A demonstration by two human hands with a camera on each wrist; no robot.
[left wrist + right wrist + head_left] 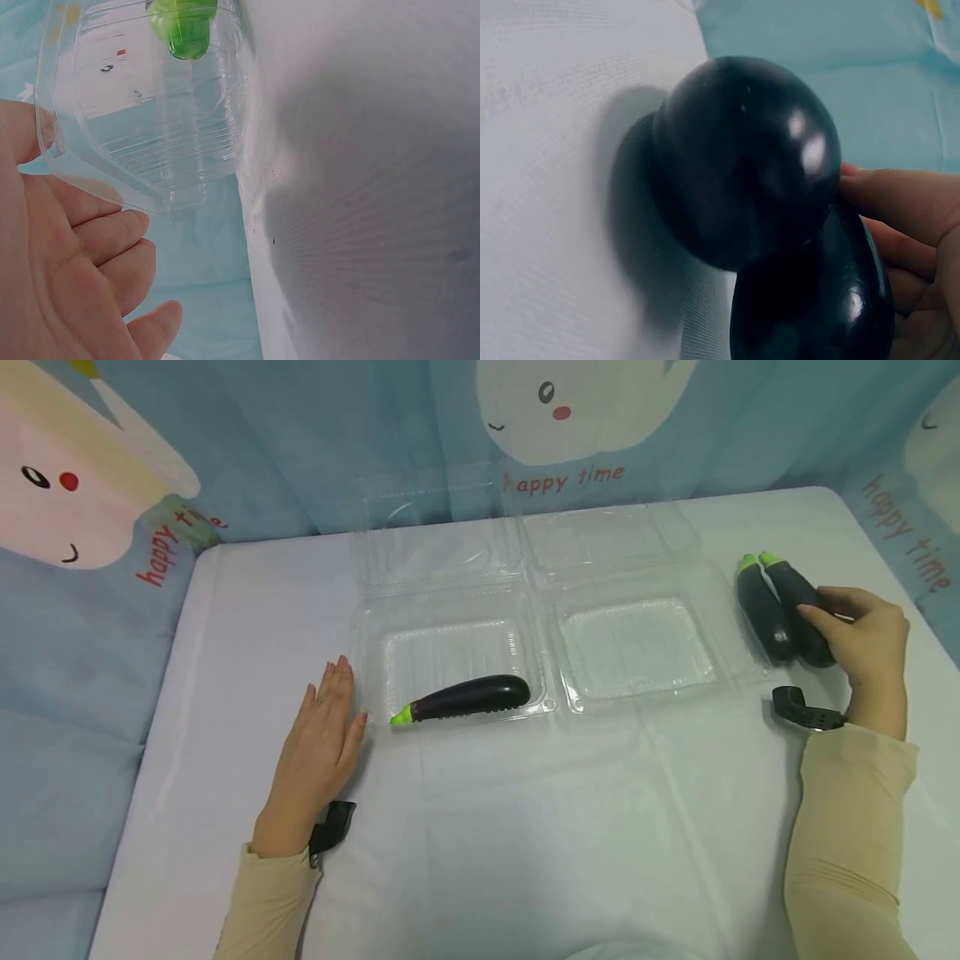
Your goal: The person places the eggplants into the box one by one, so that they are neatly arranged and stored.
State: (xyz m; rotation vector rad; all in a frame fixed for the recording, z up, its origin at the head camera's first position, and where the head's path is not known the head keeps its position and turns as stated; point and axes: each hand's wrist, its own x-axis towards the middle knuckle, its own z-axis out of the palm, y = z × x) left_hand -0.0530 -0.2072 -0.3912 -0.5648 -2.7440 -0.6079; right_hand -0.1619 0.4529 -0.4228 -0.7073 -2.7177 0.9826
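Observation:
My right hand (pixel 873 631) pinches the right one of two dark eggplants with green stems at the table's right side, thumb on top. The held eggplant (pixel 801 610) lies against the other eggplant (pixel 763 612); their rounded ends fill much of the right wrist view. My left hand (pixel 318 747) lies with fingers extended along the left edge of a clear plastic clamshell box (pixel 450 639). In the left wrist view, the box's rim (pixel 82 180) meets the fingers. A third eggplant (pixel 472 696) lies across this box's front part, its green stem pointing left.
A second clear box (pixel 637 647) stands right beside the first, both with lids (pixel 442 547) opened toward the back. A white cloth (pixel 525 843) covers the table. Blue printed curtain (pixel 337 435) hangs behind the table and at its sides.

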